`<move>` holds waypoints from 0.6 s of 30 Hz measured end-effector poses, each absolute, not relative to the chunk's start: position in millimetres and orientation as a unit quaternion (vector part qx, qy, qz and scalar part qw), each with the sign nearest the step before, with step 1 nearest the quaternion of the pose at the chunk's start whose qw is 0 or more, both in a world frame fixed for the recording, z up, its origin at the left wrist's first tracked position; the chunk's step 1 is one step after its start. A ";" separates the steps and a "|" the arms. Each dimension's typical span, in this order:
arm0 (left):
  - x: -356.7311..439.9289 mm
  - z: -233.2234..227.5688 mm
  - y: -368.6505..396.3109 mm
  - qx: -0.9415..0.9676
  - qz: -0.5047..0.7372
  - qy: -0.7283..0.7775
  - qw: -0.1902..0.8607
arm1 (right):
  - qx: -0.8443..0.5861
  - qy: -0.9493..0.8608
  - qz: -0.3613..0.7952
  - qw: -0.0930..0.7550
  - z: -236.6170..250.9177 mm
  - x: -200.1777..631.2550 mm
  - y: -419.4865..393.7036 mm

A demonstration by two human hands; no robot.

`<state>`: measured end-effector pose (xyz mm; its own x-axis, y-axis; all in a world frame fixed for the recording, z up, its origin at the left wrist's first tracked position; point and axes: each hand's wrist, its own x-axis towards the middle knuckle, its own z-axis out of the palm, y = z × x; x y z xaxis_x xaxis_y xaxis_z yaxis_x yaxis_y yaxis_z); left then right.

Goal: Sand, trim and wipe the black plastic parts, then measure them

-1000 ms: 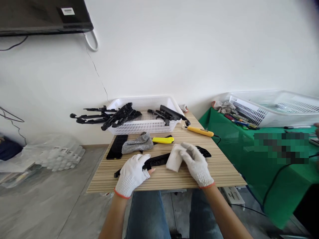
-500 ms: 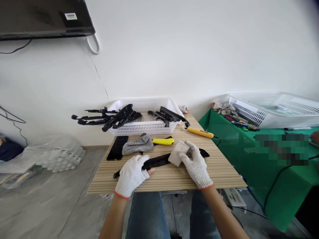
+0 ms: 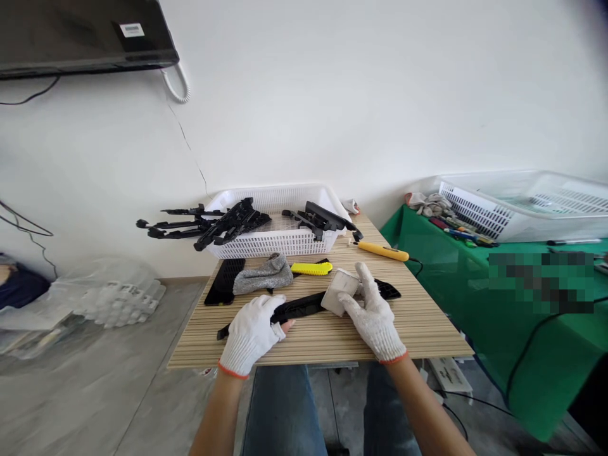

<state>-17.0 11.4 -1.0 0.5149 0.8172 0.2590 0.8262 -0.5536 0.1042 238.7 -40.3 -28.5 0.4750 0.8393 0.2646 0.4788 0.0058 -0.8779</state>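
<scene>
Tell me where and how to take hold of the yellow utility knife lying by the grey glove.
Grip the yellow utility knife across its long sides at mid-body, fingers coming down from above. It lies flat on the wooden table, lengthwise left to right, its top bare. The grey glove crowds its left end, so the right half looks the freer approach.

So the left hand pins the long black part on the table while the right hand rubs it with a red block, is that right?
Not quite: the block is white, not red, as the head view shows. The left hand does pin the long black part while the right hand holds the block against it.
</scene>
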 end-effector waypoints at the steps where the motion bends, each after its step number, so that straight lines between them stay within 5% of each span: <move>1: -17.1 -1.4 11.3 -0.870 -0.142 -0.473 0.016 | -0.681 -0.484 0.167 0.523 -29.4 238.8 -40.2; 18: -16.4 -0.6 11.7 -0.868 -0.131 -0.479 0.020 | -0.738 -0.478 0.092 0.468 -26.6 238.6 -40.2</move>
